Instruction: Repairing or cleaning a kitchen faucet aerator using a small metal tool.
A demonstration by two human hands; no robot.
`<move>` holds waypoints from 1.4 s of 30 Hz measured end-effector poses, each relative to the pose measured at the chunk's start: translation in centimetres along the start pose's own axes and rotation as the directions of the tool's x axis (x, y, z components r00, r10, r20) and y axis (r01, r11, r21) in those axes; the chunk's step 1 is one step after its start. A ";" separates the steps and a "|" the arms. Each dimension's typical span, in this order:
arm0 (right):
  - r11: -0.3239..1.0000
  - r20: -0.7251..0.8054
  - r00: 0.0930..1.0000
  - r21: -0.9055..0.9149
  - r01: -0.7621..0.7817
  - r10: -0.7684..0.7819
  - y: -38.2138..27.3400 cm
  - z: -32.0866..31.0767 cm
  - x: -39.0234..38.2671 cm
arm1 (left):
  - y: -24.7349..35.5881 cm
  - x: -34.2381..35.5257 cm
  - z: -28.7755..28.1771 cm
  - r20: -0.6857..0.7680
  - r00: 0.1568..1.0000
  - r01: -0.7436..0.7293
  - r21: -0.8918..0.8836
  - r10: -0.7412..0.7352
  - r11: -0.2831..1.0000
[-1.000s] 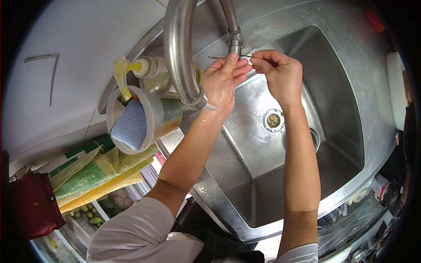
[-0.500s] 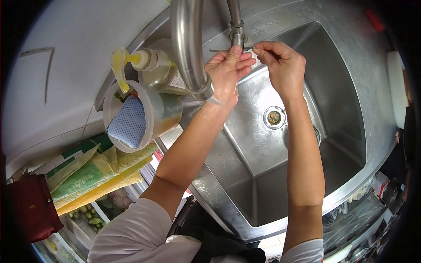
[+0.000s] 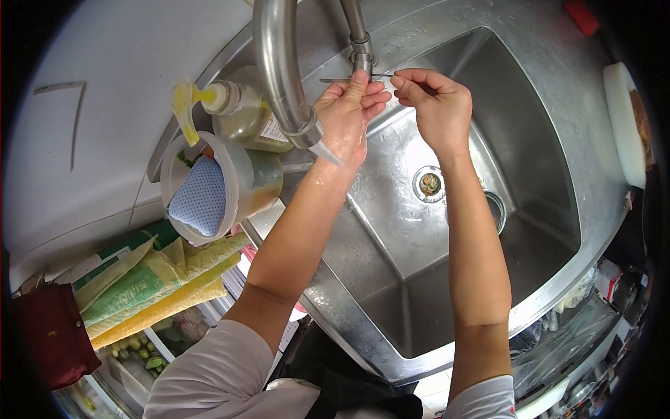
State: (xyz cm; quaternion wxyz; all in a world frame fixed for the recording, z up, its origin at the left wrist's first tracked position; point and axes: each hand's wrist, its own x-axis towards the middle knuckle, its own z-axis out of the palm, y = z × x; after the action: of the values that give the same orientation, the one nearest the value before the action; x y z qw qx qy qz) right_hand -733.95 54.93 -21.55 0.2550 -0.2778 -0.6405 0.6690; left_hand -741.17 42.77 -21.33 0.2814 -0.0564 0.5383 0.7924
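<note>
My left hand (image 3: 347,115) is raised palm-up near the upright metal fitting (image 3: 361,49), its thumb over a thin metal implement (image 3: 331,79) held crosswise, the other fingers loosely curled. My right hand (image 3: 440,112) pinches the dark, thin right end of that implement between thumb and forefinger. Water runs from the curved steel spout (image 3: 300,122) onto my left wrist. Both hands are over the back left of the steel sink (image 3: 537,209). What lies behind my left thumb is hidden.
A soap pump bottle (image 3: 244,119) and a plastic tub (image 3: 258,188) with a blue dotted cloth (image 3: 199,195) stand left of the spout. Green and yellow packets (image 3: 139,286) and a dark red pouch (image 3: 52,335) lie lower left. A white board (image 3: 621,126) is at the right.
Both hands have risen slightly toward the back of the sink with the implement. Their grip looks the same, and the whole view has shifted a little.
</note>
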 end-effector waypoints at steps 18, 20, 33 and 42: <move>0.630 0.218 0.760 -0.447 0.635 -0.612 0.4 -1.5 0.9 | -0.3 0.0 0.2 -0.015 0.998 -0.058 0.049 0.059 0.997; 0.675 0.288 0.818 -0.463 0.575 -0.499 -0.1 -2.2 1.4 | -0.2 -0.1 0.1 -0.009 0.999 -0.043 0.060 0.043 0.997; 0.905 0.322 0.862 0.033 -0.424 0.392 -1.5 -1.5 4.0 | -0.6 0.1 -0.2 -0.011 0.998 -0.053 0.060 0.054 0.997; 0.966 0.157 0.975 -0.179 0.186 -0.158 0.1 -0.1 2.9 | -0.2 -0.1 -0.1 -0.015 0.998 -0.054 0.061 0.055 0.997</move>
State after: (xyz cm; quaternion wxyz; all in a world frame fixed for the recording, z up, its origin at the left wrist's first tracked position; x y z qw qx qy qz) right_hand -735.90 57.02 -21.79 0.2379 -0.1963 -0.7404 0.5972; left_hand -741.06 42.69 -21.47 0.2566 -0.0399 0.5656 0.7827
